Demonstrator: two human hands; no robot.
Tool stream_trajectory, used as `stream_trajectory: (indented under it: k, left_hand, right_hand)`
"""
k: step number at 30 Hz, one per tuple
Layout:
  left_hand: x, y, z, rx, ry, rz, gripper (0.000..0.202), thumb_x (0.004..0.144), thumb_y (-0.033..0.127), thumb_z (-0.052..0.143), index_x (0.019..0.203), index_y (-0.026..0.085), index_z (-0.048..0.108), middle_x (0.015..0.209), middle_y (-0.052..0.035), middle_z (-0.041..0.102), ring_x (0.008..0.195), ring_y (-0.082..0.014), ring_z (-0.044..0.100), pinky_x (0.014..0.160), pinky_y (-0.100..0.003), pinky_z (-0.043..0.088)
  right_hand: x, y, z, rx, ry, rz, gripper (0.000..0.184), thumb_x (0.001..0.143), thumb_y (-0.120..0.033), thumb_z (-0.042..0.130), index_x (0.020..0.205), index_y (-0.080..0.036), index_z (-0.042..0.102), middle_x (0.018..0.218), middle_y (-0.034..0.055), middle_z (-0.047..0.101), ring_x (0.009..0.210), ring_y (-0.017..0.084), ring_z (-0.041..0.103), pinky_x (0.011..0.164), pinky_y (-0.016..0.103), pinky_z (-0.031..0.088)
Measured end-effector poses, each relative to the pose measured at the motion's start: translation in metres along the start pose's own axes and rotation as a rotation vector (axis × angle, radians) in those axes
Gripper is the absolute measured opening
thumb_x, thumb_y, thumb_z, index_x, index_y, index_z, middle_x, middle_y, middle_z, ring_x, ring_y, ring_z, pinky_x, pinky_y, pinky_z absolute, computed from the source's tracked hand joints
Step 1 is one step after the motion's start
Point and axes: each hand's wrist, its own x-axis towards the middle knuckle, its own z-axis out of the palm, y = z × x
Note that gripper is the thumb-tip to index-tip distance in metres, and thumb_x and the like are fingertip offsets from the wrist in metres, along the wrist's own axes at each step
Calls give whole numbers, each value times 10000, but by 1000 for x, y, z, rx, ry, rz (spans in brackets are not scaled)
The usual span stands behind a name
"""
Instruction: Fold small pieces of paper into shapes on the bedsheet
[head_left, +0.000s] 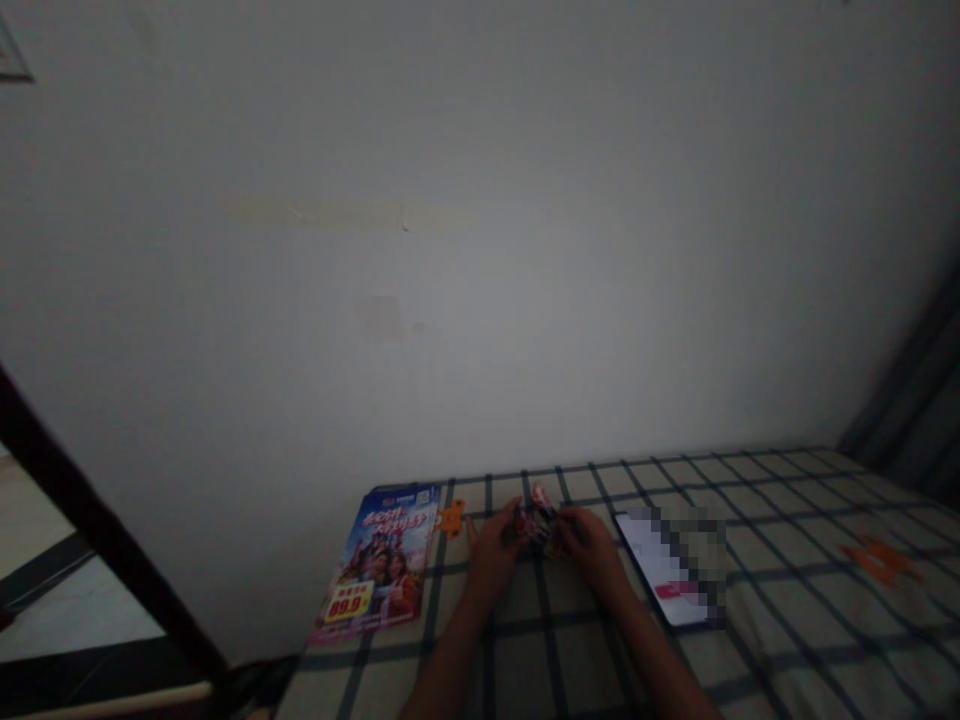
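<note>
Both my hands meet over a checked bedsheet [750, 640] near the wall. My left hand [491, 548] and my right hand [592, 545] are closed on a small folded piece of colourful paper [540, 520], held between the fingertips just above the sheet. The paper shows pink, white and dark print; its shape is hard to make out in the dim light. A colourful printed flyer [379, 560] with a yellow price tag lies flat to the left of my left hand.
A phone [667, 570] with a lit screen lies right of my right hand. A small orange paper shape [451, 518] sits by the flyer's top corner. A plain white wall [480, 250] rises behind. A dark bed-frame bar [97, 540] crosses at left.
</note>
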Motion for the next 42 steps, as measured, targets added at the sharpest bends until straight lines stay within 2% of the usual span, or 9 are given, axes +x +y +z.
stream_trajectory:
  k: [4, 9, 16, 21, 24, 29, 31, 35, 42]
  left_hand:
    - [-2, 5, -3, 1, -12, -3, 592, 853, 294, 589, 1436, 322, 488, 1280, -49, 696, 1236, -253, 586, 1213, -619, -52]
    - [-4, 9, -6, 24, -2, -18, 612, 823, 307, 615, 1425, 320, 507, 1286, -45, 690, 1241, -263, 582, 1219, -610, -12]
    - [-3, 9, -5, -45, 28, -16, 578, 819, 313, 622, 1392, 292, 549, 1231, -57, 713, 1197, -267, 603, 1222, -601, -8]
    - [-3, 7, -4, -36, 21, -11, 598, 808, 262, 625, 1397, 322, 540, 1257, -45, 702, 1232, -269, 586, 1211, -629, -25]
    - [-3, 4, -3, -26, 20, 8, 601, 816, 263, 621, 1406, 327, 530, 1277, -46, 694, 1237, -268, 583, 1208, -640, -21]
    - [-2, 3, -1, -14, 15, 27, 594, 820, 285, 641, 1404, 330, 534, 1295, -54, 685, 1223, -273, 585, 1199, -653, -46]
    - [-3, 4, -2, -2, 14, 37, 591, 827, 282, 637, 1405, 337, 532, 1266, -49, 699, 1205, -267, 593, 1200, -652, -45]
    - [-4, 7, -4, -3, 11, 38, 581, 828, 259, 621, 1399, 337, 541, 1240, -48, 706, 1191, -264, 598, 1192, -665, -39]
    - [-5, 8, -5, -24, 26, 41, 590, 839, 284, 620, 1416, 354, 517, 1222, -36, 710, 1176, -255, 610, 1198, -657, -24]
  right_hand:
    - [0, -1, 1, -44, -60, -59, 274, 889, -398, 527, 1008, -253, 726, 1010, 70, 743, 973, 256, 664, 909, 407, 492]
    - [1, -3, -1, 3, -58, -19, 274, 890, -419, 531, 968, -237, 721, 969, 66, 744, 914, 244, 672, 823, 351, 512]
    - [1, -6, -4, 29, -144, -4, 288, 903, -428, 522, 1006, -241, 715, 1017, 58, 736, 987, 253, 644, 884, 368, 477]
    - [2, -10, -6, 86, -219, -28, 294, 906, -442, 519, 965, -236, 720, 949, 55, 739, 917, 247, 654, 868, 374, 486]
    - [2, -10, -6, 118, -190, -6, 329, 909, -496, 515, 942, -237, 716, 929, 55, 739, 905, 247, 660, 864, 378, 504]
    - [0, -5, -4, 206, -26, 110, 472, 897, -571, 526, 1181, -216, 652, 966, 78, 741, 914, 248, 687, 826, 371, 552]
    - [0, -4, -4, 181, -6, 100, 474, 898, -582, 520, 1153, -217, 682, 1017, 95, 744, 962, 262, 688, 876, 398, 549]
    - [0, -5, -5, 136, -42, 53, 430, 900, -575, 526, 1055, -238, 744, 1114, 104, 740, 1068, 290, 667, 974, 451, 513]
    - [0, -4, -3, 149, -137, 54, 424, 883, -570, 562, 1051, -231, 754, 1054, 101, 754, 990, 281, 681, 924, 439, 524]
